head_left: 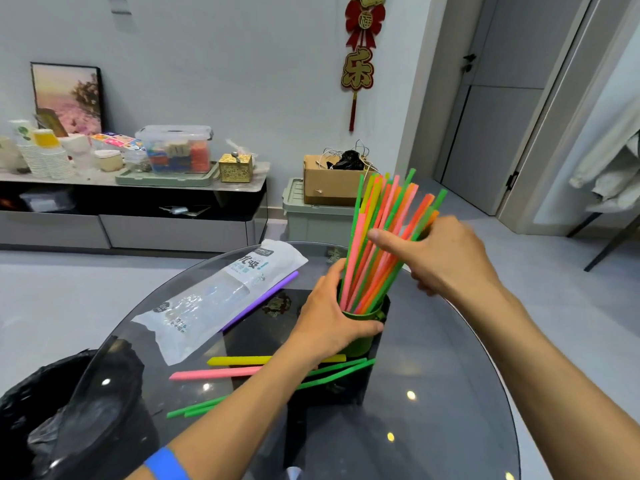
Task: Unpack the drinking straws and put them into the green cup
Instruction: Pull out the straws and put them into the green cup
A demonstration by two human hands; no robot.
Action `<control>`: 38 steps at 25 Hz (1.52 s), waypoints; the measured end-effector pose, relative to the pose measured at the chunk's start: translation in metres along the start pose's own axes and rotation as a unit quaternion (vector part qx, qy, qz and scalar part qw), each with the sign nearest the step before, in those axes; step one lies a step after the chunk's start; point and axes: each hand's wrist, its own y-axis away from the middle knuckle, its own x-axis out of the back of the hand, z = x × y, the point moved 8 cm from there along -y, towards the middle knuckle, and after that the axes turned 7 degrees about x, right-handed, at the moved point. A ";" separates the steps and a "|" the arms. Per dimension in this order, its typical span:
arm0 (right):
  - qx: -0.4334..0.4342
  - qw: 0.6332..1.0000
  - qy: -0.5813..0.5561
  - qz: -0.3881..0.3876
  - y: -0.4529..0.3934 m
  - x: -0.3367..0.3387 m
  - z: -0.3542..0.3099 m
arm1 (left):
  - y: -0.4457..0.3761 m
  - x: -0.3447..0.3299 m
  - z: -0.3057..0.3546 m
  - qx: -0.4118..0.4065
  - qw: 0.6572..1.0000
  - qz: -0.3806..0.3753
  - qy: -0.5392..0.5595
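The left hand (329, 320) is reaching in from the lower left with the forearm crossing the glass worktop (433, 393); its fingers and thumb are wrapping around the green cup (363, 327), clamped on the cup's wall, with the thumb lying across the near side just below the rim. The right hand (446, 254) is coming in from the right at a higher level; its palm is facing down and to the left, its thumb is pressing against the bundle of straws (384, 237) and its fingers are curling behind the bundle, so it is gripping the straws partway up. The straws are standing in the cup, fanning upward and leaning slightly right. Loose straws are lying flat on the worktop near the cup: a yellow straw (242, 360), a pink straw (214, 374), several green straws (339, 370) and a purple straw (263, 299); the opened plastic wrapper (214, 299) is lying beside the purple one.
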 end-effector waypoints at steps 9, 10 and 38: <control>-0.133 0.900 -0.410 -0.064 0.028 -0.101 0.022 | 0.012 -0.011 0.011 -0.033 0.995 -0.086 -0.034; -0.131 0.906 -0.401 -0.042 0.027 -0.104 0.023 | 0.014 -0.011 0.008 -0.034 0.993 -0.111 -0.015; -0.157 0.884 -0.152 -0.413 0.128 -0.093 0.057 | 0.052 0.096 -0.063 -0.040 0.858 -0.015 -0.511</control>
